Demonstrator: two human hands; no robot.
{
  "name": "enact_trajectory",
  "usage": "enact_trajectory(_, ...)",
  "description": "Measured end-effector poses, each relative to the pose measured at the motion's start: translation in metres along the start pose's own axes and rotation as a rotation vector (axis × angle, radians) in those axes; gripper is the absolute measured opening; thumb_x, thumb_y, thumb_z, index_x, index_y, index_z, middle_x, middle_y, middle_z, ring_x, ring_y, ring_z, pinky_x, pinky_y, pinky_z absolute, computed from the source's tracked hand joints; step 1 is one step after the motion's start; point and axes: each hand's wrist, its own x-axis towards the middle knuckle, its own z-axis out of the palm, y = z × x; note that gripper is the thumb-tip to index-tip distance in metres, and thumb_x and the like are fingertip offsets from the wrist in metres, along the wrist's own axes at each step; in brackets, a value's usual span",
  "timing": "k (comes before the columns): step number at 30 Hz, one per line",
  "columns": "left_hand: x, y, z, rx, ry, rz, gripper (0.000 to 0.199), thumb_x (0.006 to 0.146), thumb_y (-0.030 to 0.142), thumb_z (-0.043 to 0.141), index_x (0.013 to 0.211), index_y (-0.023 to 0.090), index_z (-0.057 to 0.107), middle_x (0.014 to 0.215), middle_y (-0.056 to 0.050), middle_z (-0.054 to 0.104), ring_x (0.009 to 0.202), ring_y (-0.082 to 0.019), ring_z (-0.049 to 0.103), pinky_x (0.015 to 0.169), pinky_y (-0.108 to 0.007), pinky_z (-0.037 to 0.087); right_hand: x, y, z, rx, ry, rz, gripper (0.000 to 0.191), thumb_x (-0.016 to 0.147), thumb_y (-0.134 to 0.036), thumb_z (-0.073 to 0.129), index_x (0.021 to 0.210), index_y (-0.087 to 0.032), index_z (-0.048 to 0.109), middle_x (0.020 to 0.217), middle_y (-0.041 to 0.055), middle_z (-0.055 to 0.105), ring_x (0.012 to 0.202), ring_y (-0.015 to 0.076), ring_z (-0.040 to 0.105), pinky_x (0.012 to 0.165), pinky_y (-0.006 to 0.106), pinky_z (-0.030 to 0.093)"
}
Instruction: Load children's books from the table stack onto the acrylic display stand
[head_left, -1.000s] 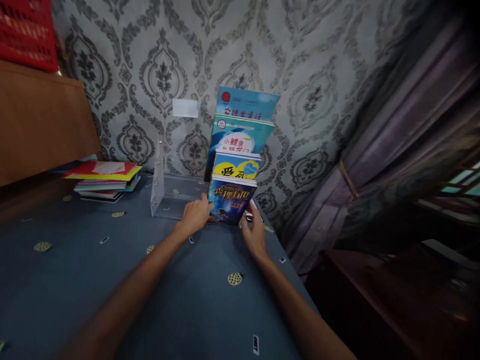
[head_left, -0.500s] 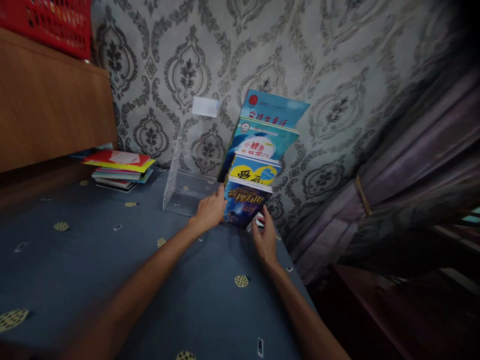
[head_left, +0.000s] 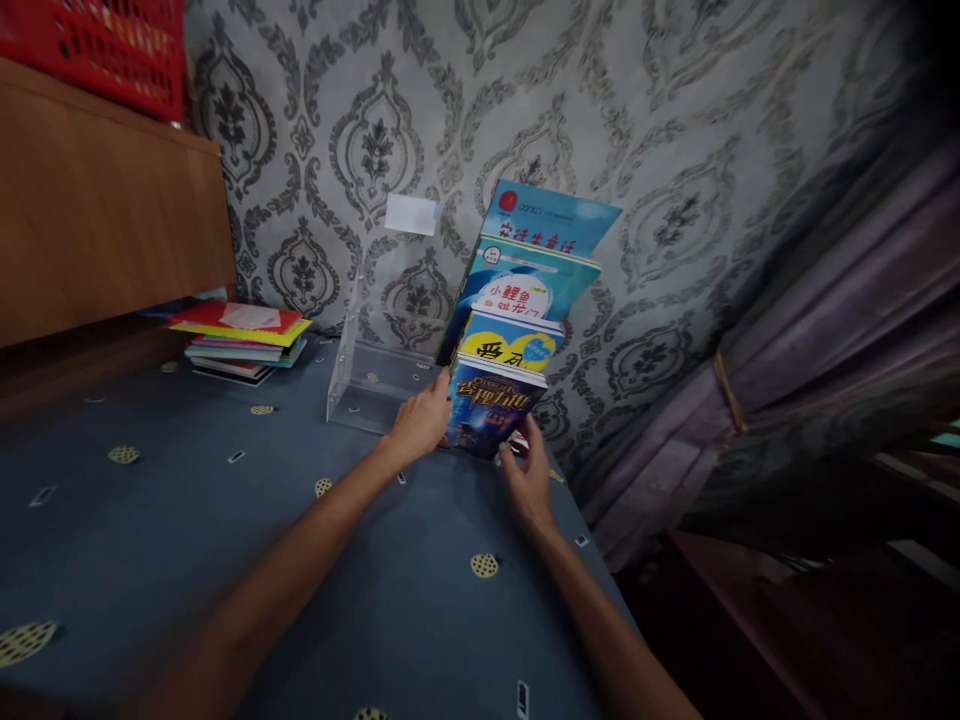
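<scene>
A dark blue paperback book stands at the front of a stepped row of upright books, leaning back. Its left edge is gripped by my left hand, fingers closed around the side. At the lower right edge, my right hand curls with the thumb near the cover; its other fingertips are partly hidden at the side. Behind the dark book rise a yellow-and-blue book, a teal book and a taller light blue book. A clear acrylic stand is just left of the row.
Books and booklets lie in a stack at the left, beside a wooden cabinet with a red basket on top. Patterned wallpaper backs the blue cloth-covered table. A tied curtain hangs past the table's right edge.
My right thumb has shifted slightly left along the lower edge of the dark blue book. My left hand and the other books stay almost the same.
</scene>
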Motion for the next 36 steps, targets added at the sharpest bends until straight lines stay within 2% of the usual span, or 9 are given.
enact_trajectory(7,0.0,0.0,0.001,-0.041,0.009,0.006,0.061,0.1,0.023,0.04,0.156,0.016,0.018,0.134,-0.018,0.063,0.116,-0.028,0.066,0.095,-0.037,0.05,-0.001,-0.001,0.002,0.022,0.029,-0.004,0.065,0.089,-0.042,0.056,0.15,-0.023,0.04,0.149,0.0137,0.051,0.13,0.0296,0.055,0.1,0.051,0.051)
enact_trajectory(15,-0.001,0.0,0.006,-0.062,0.017,0.008,0.064,0.099,0.021,0.037,0.158,0.013,0.014,0.135,-0.021,0.061,0.116,-0.031,0.065,0.096,-0.044,0.05,-0.005,-0.003,0.0,-0.016,-0.015,-0.007,0.071,0.09,-0.045,0.054,0.154,-0.021,0.034,0.155,0.0145,0.044,0.136,0.0289,0.049,0.106,0.05,0.047)
enact_trajectory(23,0.001,-0.005,0.012,-0.052,0.023,-0.003,0.077,0.092,0.021,0.049,0.159,0.017,0.012,0.133,-0.02,0.063,0.113,-0.033,0.066,0.096,-0.045,0.05,-0.006,-0.002,-0.001,-0.078,-0.01,-0.027,0.071,0.091,-0.047,0.052,0.155,-0.021,0.033,0.156,0.0139,0.043,0.138,0.0295,0.047,0.108,0.052,0.046)
enact_trajectory(29,0.0,-0.005,0.011,-0.043,0.059,-0.018,0.064,0.093,0.022,0.052,0.152,0.023,0.026,0.124,-0.016,0.068,0.106,-0.033,0.069,0.09,-0.044,0.051,-0.005,-0.002,-0.001,-0.092,-0.003,-0.042,0.071,0.091,-0.045,0.052,0.155,-0.021,0.034,0.154,0.0148,0.045,0.137,0.0298,0.048,0.108,0.052,0.046)
enact_trajectory(32,-0.001,-0.003,0.009,-0.012,0.055,-0.027,0.053,0.093,0.019,0.05,0.144,0.022,0.036,0.119,-0.014,0.07,0.104,-0.033,0.07,0.087,-0.043,0.052,-0.006,-0.002,-0.002,-0.091,-0.018,-0.051,0.071,0.091,-0.045,0.052,0.155,-0.021,0.032,0.155,0.0149,0.043,0.137,0.0299,0.048,0.107,0.052,0.046)
enact_trajectory(36,-0.002,0.0,0.005,0.016,0.045,-0.029,0.047,0.092,0.016,0.048,0.138,0.021,0.039,0.118,-0.014,0.07,0.104,-0.033,0.07,0.087,-0.042,0.052,-0.006,-0.002,-0.003,-0.101,-0.026,-0.062,0.07,0.092,-0.045,0.051,0.155,-0.022,0.032,0.155,0.0144,0.042,0.139,0.0291,0.046,0.108,0.052,0.045)
